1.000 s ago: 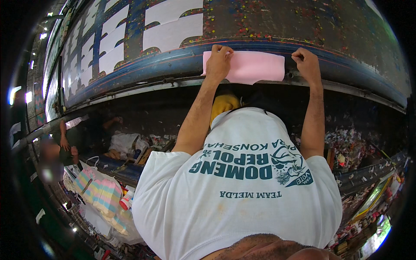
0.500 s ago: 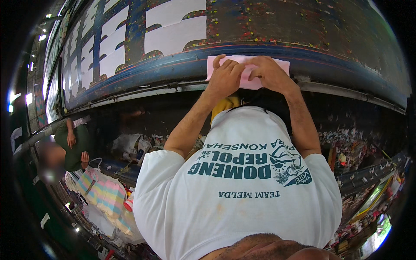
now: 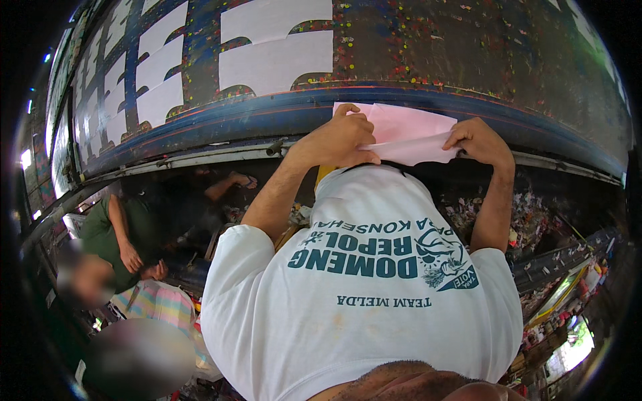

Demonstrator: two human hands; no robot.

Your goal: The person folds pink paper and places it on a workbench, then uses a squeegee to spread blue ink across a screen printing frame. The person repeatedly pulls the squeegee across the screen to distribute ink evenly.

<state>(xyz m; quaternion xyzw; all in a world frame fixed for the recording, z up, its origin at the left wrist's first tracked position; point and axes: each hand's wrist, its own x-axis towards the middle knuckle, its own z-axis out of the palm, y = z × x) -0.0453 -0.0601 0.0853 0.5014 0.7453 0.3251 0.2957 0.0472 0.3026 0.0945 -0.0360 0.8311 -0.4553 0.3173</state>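
A pink piece of cloth point(image 3: 408, 127) lies partly on the blue front edge of the long table, its near edge raised and folded over toward me. My left hand point(image 3: 340, 138) is closed on the cloth's left side, thumb beneath and fingers on top. At the opposite corner my right hand point(image 3: 483, 141) pinches the near right edge between thumb and fingers. Between the two hands the near edge is stretched, with a crease across the middle. Flat on the table, to the left beyond my hands, lie white cut cloth pieces point(image 3: 275, 63) with curved notches.
The dark table top point(image 3: 441, 50) is speckled with coloured dots. A metal rail point(image 3: 227, 154) runs along its front. At the left sits a person in a green shirt point(image 3: 110, 234); another blurred head is nearer. Scraps point(image 3: 528, 217) are piled below at the right.
My right hand has moved right to the cloth's near corner, spreading away from the left. The near edge now lifts and folds toward me. A blurred head has appeared at lower left.
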